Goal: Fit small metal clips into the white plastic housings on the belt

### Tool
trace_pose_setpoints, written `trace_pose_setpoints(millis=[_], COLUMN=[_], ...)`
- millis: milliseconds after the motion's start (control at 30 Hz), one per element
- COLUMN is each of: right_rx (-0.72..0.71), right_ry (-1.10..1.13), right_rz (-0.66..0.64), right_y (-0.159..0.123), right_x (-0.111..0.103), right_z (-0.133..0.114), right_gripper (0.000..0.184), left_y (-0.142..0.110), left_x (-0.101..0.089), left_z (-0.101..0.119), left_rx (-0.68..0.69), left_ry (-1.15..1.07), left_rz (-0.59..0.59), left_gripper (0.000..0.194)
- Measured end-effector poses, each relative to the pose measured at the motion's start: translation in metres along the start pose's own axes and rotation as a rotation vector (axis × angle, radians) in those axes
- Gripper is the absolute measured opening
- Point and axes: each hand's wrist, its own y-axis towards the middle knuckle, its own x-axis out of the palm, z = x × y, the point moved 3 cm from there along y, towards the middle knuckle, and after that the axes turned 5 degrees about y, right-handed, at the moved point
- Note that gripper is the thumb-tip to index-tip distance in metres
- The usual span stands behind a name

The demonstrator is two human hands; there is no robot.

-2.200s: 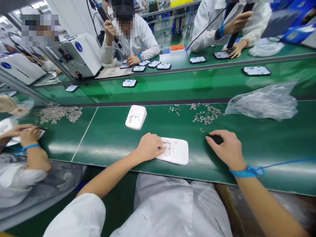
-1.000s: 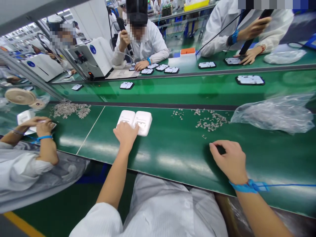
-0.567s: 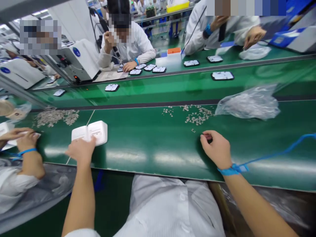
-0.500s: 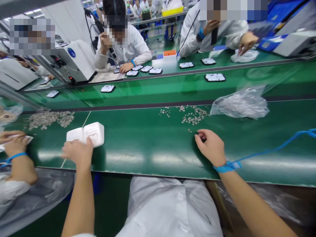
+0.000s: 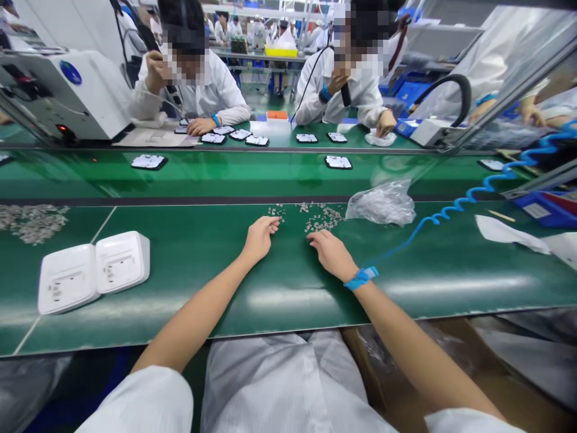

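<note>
Both hands are out on the green counter [image 5: 288, 282], right in the middle of the frame, at the near edge of a scatter of small grey parts [image 5: 315, 218]. The left hand [image 5: 259, 237] lies palm down with fingers loosely curled, fingertips touching the left end of the scatter; can't tell if it's pinching a piece. The right hand [image 5: 330, 252] sits just beside it, also curled with fingertips at the parts, and again too small to tell whether anything is between the fingers. It wears a blue wrist strap [image 5: 360, 278] with a coiled blue cord [image 5: 478, 189] running off to the upper right.

Just right of the parts is a crumpled clear plastic bag [image 5: 382, 205]. Down at the lower left, well apart from the hands, two white plastic housings [image 5: 92, 278] lie side by side, touching. Another pile of grey bits [image 5: 31, 221] is at the far left edge. Across the upper part of the frame, people in white coats [image 5: 211, 90] work at the far counter with small dark-framed plates [image 5: 148, 161] laid out.
</note>
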Motion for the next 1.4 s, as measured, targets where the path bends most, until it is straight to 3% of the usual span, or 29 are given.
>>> trace_pose_setpoints(millis=[133, 233, 400, 500, 733, 833, 1067, 1200, 1400], right_rx=[-0.095, 0.002, 0.221, 0.260, 0.228, 0.257, 0.279, 0.248, 0.118], right_ry=[0.414, 0.783, 1.081, 1.138, 1.180, 1.199, 1.275, 1.217, 1.018], right_rz=[0.028, 0.026, 0.011, 0.038, 0.065, 0.090, 0.062, 0.052, 0.075], right_y=[0.029, 0.051, 0.052, 0.045, 0.046, 0.044, 0.040, 0.038, 0.033], right_x=[0.009, 0.020, 0.033, 0.032, 0.029, 0.028, 0.026, 0.031, 0.031], right_z=[-0.022, -0.027, -0.016, -0.013, -0.019, -0.017, -0.020, -0.023, -0.028], right_gripper=[0.024, 0.013, 0.026, 0.031, 0.032, 0.035, 0.033, 0.034, 0.020], left_y=[-0.009, -0.010, -0.008, -0.007, -0.006, -0.009, -0.011, -0.010, -0.008], left_x=[-0.002, -0.007, -0.006, -0.006, -0.007, -0.004, -0.003, -0.003, -0.005], left_z=[-0.010, -0.008, -0.005, -0.006, 0.002, 0.007, 0.013, 0.016, 0.023], left_rx=[-0.242, -0.328, -0.455, -0.463, -0.297, -0.280, -0.268, -0.230, -0.156], left_ry=[-0.193, -0.239, -0.403, -0.470, -0.240, -0.249, -0.254, -0.208, -0.065], left_rz=[0.010, 0.064, 0.057, 0.075, -0.005, -0.063, -0.068, -0.090, -0.118], left_gripper=[0.028, 0.018, 0.011, 0.016, 0.007, 0.005, 0.006, 0.009, 0.010])
